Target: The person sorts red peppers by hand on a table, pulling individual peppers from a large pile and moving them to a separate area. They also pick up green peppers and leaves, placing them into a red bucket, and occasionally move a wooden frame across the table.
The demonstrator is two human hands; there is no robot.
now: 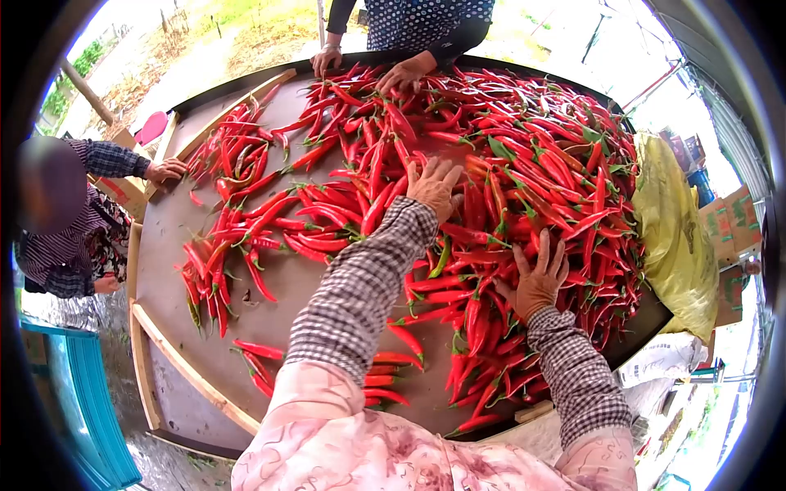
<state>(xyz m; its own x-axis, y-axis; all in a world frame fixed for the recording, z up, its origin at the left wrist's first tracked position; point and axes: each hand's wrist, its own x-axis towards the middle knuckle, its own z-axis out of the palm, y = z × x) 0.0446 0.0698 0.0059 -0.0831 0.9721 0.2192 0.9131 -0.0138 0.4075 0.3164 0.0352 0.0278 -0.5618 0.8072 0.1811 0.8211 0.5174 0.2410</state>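
Observation:
Long red chili peppers [565, 184] lie heaped across the table, thickest on the right, with a few green stems and leaves among them. My left hand [435, 188] reaches out to the middle of the heap, its fingers spread over the peppers. On the right, my right hand [536, 278] rests on the near part of the pile with fingers apart. Neither hand has a pepper visibly gripped; what lies under the palms is hidden. A single greenish pepper [440, 257] lies between my two hands.
The brown table [278, 311] has wooden edge strips [192, 368]. Across it, a co-worker's hand [403, 74] touches peppers; another co-worker's hand [168, 169] is at the left edge. A yellow sack [673, 237] stands right, a blue crate [82, 401] lower left.

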